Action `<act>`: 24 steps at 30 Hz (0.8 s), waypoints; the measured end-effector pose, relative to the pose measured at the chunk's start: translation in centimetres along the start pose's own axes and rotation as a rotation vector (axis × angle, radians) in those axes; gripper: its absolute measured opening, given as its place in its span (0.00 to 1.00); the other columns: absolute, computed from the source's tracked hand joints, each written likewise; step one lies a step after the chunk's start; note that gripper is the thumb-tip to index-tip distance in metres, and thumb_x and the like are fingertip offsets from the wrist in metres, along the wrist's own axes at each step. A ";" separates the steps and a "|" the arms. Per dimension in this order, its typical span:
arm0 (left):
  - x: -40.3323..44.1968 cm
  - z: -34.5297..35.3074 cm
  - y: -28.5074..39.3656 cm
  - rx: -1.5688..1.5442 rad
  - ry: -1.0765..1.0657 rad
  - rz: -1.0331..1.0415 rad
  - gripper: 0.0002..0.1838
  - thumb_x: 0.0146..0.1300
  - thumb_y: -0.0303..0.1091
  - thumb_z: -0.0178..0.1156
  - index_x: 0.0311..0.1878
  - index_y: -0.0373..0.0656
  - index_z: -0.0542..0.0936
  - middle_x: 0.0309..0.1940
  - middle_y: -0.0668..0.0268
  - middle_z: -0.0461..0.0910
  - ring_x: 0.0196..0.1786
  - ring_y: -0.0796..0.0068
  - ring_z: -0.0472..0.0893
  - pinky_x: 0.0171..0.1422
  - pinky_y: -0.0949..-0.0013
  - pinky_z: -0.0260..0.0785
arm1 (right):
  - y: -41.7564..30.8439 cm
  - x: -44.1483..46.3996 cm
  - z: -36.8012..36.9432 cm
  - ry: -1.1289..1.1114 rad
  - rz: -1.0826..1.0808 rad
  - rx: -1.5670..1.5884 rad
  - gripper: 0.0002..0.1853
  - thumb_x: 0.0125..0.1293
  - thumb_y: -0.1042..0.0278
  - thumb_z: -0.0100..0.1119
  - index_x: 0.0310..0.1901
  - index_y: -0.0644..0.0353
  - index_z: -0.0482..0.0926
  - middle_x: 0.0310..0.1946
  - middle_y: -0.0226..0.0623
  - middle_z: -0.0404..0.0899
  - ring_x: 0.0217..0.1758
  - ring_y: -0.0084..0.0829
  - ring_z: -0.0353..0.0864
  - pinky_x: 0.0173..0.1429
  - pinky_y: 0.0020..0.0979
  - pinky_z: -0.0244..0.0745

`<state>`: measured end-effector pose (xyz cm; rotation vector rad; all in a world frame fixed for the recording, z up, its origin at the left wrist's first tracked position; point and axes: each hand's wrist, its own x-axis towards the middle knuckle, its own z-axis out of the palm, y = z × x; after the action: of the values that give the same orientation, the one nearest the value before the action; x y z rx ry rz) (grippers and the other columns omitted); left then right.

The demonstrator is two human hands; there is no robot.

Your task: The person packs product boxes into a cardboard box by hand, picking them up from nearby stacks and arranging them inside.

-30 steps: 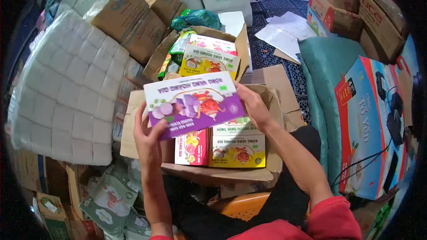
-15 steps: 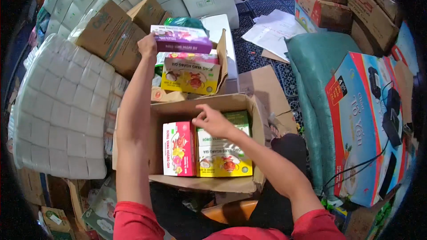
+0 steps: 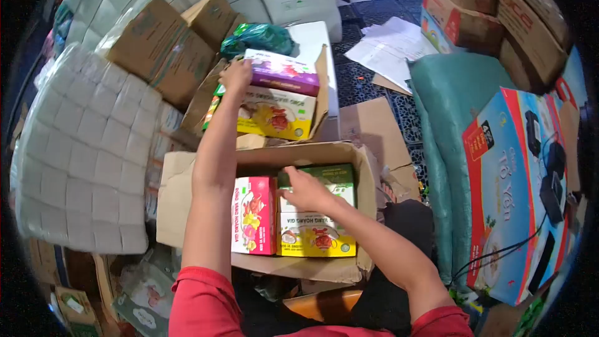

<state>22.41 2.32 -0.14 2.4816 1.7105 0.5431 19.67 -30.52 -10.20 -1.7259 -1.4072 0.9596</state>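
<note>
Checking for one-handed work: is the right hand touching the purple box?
Apart. The head view shows the right hand at the nearer carton, the purple box well beyond that carton's far wall.

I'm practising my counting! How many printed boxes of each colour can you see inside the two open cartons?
Purple box: 1
Pink box: 1
Far yellow box and near yellow box: 2
Green box: 1
Total in view: 5, though others could be hidden underneath.
</note>
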 end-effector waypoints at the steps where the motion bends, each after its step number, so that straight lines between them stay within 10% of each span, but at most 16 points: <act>1: -0.2 0.1 -0.5 -0.060 0.013 0.028 0.32 0.61 0.62 0.48 0.59 0.50 0.75 0.55 0.50 0.76 0.62 0.42 0.68 0.68 0.43 0.52 | 0.1 -0.1 0.2 0.015 -0.014 -0.012 0.30 0.62 0.56 0.58 0.59 0.67 0.62 0.51 0.58 0.74 0.57 0.54 0.73 0.60 0.46 0.68; 13: -2.9 0.8 -0.9 0.029 0.110 0.089 0.30 0.61 0.52 0.56 0.62 0.43 0.70 0.58 0.45 0.71 0.63 0.41 0.66 0.67 0.42 0.54 | 0.4 -0.5 2.9 0.019 -0.168 -0.194 0.23 0.62 0.60 0.57 0.51 0.69 0.66 0.39 0.55 0.76 0.47 0.53 0.75 0.51 0.48 0.70; 18: -10.1 -3.6 -3.5 -0.308 0.359 0.477 0.18 0.62 0.40 0.58 0.49 0.37 0.76 0.44 0.48 0.77 0.49 0.48 0.76 0.53 0.55 0.68 | -0.8 -1.2 0.7 -0.003 -0.166 -0.327 0.20 0.58 0.62 0.53 0.48 0.66 0.72 0.44 0.56 0.76 0.50 0.54 0.77 0.53 0.48 0.74; 24: -24.3 -5.2 -18.3 -0.231 -0.236 0.424 0.20 0.59 0.38 0.59 0.51 0.35 0.76 0.37 0.49 0.81 0.42 0.52 0.82 0.46 0.58 0.73 | 1.7 -0.8 4.0 -0.013 -0.325 -0.475 0.20 0.61 0.62 0.53 0.48 0.69 0.73 0.45 0.58 0.75 0.55 0.54 0.72 0.60 0.45 0.69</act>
<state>-3.24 -13.84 -5.97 2.6125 0.9826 0.4239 16.86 -31.30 -13.53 -1.7328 -1.9661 0.4829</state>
